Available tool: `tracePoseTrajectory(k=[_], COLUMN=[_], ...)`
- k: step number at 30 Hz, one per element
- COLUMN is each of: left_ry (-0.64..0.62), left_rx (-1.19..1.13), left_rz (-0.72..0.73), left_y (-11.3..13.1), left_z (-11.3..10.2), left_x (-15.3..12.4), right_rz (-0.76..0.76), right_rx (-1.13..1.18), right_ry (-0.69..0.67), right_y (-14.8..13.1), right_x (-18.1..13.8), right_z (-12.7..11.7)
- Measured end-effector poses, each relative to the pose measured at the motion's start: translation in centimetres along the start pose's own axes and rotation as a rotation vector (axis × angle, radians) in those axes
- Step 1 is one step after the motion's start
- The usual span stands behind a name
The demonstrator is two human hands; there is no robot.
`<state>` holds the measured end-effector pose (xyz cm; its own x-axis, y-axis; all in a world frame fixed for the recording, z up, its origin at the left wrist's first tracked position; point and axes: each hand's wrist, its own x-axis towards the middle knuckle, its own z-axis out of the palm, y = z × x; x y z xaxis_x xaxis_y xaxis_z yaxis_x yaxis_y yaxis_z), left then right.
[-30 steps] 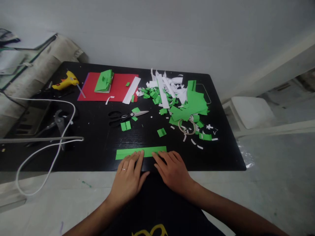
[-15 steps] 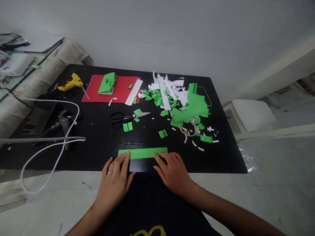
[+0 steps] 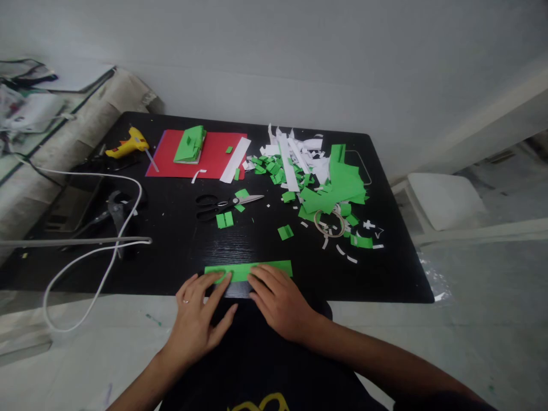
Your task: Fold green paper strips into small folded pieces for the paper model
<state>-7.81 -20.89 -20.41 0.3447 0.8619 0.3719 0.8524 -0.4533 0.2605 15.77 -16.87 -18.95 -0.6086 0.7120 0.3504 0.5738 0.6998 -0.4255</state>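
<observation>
Item: one green paper strip (image 3: 240, 271), lying lengthwise along the near edge of the black worktop (image 3: 381, 274), about midway between its sides. Left hand (image 3: 197, 311): open, fingers spread, fingertips resting on the strip's left part. Right hand (image 3: 280, 302): open, fingers close together, laid over the strip's middle and right part; neither hand closes around it, as I see it from here.

Also on the worktop: black-handled scissors (image 3: 235, 201), inward of the strip; yellow glue gun (image 3: 132, 143), near the far left corner; red sheet (image 3: 218, 157), by the far edge, bearing a folded green bundle (image 3: 188, 145); large green piece (image 3: 342, 182), toward the right edge.
</observation>
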Motion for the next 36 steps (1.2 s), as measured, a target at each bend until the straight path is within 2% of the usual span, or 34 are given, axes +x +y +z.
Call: tracePoseTrajectory(k=[3, 7, 10, 20, 36], left_ry=[0.049, 0.077, 0.067, 0.030, 0.061], left_rx=[-0.074, -0.197, -0.263, -0.305, -0.263], left_rz=[0.073, 0.146, 0.181, 0.181, 0.197], left_y=[-0.2, -0.2, 0.0, -0.2, 0.3], left_z=[0.2, 0.8, 1.0, 1.3, 1.2], left_x=[-0.6, -0.8, -0.5, -0.3, -0.1], right_rz=[-0.051, -0.024, -0.017, -0.021, -0.046], right_rx=[0.015, 0.019, 0.036, 0.067, 0.091], right_ry=[0.029, 0.157, 0.203, 0.189, 0.171], right_y=[0.0, 0.2, 0.3, 0.7, 0.3], right_x=[-1.2, -2.6, -3.1, -3.9, -3.2], right_z=[0.5, 0.6, 0.6, 1.1, 1.7])
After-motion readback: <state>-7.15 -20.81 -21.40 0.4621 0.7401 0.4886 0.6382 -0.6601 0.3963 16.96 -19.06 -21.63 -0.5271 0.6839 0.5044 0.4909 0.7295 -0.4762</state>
